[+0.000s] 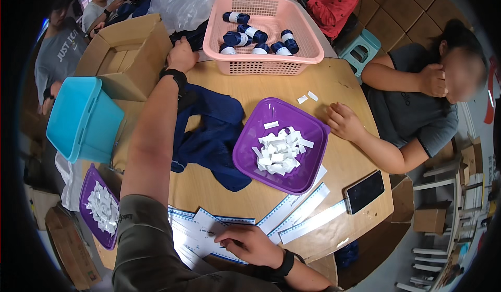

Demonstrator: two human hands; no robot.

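My left arm stretches far across the table, and my left hand point(182, 56) is closed at the dark navy cloth point(195, 37) between the cardboard box and the pink basket. Its fingertips are partly hidden. Close to me, my right hand point(253, 245) hovers at the white paper strips with blue edges point(195, 229); its fingers are loosely bent, a little apart, with nothing visible in them. A crumpled navy garment point(211, 130) lies mid-table. Right of it sits a purple tray point(245, 153) full of small folded white labels point(279, 153).
The pink basket point(261, 65) holds several navy rolled bundles with white bands point(250, 33). A cardboard box point(120, 78), a turquoise bin point(78, 120) and another purple tray point(86, 198) line the left. A phone point(364, 192) lies right; a co-worker's forearm point(383, 148) rests on the table.
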